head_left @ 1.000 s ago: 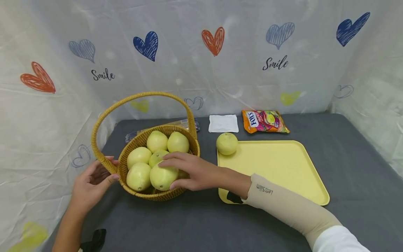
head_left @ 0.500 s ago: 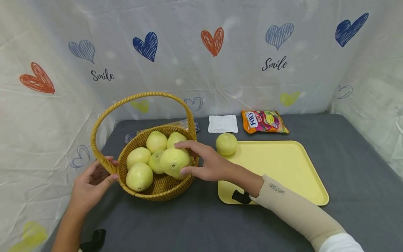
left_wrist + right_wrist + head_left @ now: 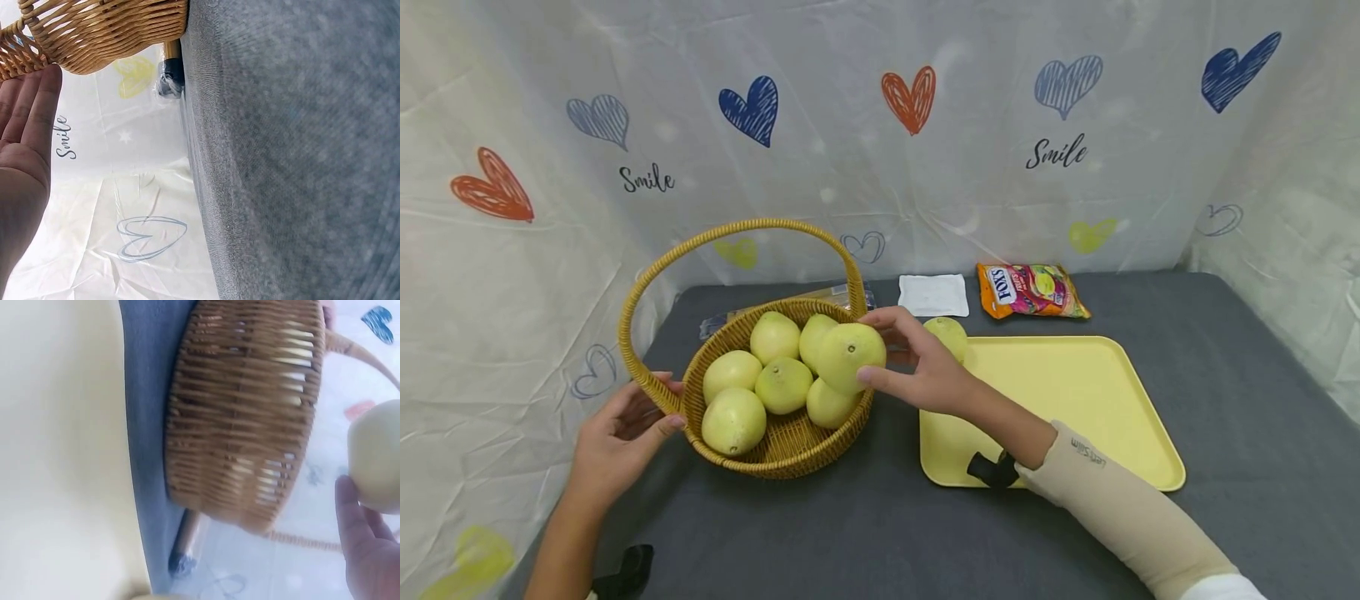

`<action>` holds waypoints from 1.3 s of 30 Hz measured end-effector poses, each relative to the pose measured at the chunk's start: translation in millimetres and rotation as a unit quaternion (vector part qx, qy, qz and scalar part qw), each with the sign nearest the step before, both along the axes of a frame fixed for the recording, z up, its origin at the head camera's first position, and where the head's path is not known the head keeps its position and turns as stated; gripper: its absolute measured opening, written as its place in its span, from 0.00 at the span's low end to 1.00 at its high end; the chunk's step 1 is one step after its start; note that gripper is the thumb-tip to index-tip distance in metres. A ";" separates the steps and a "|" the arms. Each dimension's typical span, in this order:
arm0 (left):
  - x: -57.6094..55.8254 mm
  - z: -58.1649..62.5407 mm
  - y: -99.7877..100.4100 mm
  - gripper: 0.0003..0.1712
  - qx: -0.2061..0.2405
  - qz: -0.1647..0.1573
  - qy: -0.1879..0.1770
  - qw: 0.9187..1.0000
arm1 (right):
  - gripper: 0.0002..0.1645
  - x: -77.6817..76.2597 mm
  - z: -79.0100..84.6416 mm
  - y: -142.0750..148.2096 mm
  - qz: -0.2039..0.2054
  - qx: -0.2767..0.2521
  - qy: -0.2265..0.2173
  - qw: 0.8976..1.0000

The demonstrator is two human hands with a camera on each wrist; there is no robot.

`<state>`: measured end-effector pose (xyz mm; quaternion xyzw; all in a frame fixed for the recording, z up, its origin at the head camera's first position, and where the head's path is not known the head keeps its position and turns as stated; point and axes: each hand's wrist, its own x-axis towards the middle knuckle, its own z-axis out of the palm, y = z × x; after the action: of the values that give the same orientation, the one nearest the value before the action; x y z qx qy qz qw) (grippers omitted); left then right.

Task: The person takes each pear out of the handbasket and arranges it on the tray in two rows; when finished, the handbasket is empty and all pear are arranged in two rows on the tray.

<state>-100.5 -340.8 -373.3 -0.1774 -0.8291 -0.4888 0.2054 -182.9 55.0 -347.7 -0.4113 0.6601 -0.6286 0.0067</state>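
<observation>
A wicker basket (image 3: 775, 468) with a tall arched handle holds several round yellow-green fruits (image 3: 784, 385). At its left side my left hand (image 3: 617, 442) holds the basket at the foot of the handle, thumb in front and fingers behind. The left wrist view shows those fingertips (image 3: 49, 78) against the weave. My right hand (image 3: 925, 367) grips one yellow-green fruit (image 3: 850, 357) between thumb and fingers, over the basket's right rim. In the right wrist view this fruit (image 3: 378, 456) is raised clear of the wickerwork.
A yellow tray (image 3: 1052, 408) lies right of the basket, with another fruit (image 3: 949, 336) at its far left corner, partly behind my right hand. Farther back are a white packet (image 3: 933, 296) and a FOX'S candy bag (image 3: 1032, 290). A plastic-wrapped item (image 3: 835, 293) lies behind the basket.
My right hand has lifted the fruit from the basket's front and carried it rightward and back to the right rim, uncovering fruits and the basket floor. My left hand has stayed put.
</observation>
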 end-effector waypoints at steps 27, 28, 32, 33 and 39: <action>0.4 -1.2 0.3 0.33 0.011 0.000 -0.005 1.000 | 0.29 -13.2 10.9 67.0 -0.113 0.033 -0.039 0.992; 0.5 -1.3 0.3 0.33 0.013 -0.001 -0.005 1.000 | 0.29 -14.7 10.3 69.4 -0.117 0.033 -0.040 0.992; 0.8 -1.3 0.2 0.33 0.015 -0.004 -0.004 1.000 | 0.27 -21.0 9.9 79.5 -0.131 0.039 -0.054 0.989; 0.9 -1.2 0.2 0.33 0.013 -0.003 -0.003 1.000 | 0.27 -22.7 10.3 82.4 -0.138 0.044 -0.058 0.988; 0.1 -1.2 -0.3 0.33 0.011 -0.002 -0.004 1.000 | 0.27 -34.0 13.7 104.2 -0.151 0.090 -0.091 0.980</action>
<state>-100.4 -341.1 -374.5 -0.1743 -0.8241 -0.4992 0.2030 -216.9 159.2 -334.0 -0.2457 0.7653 -0.5949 0.0083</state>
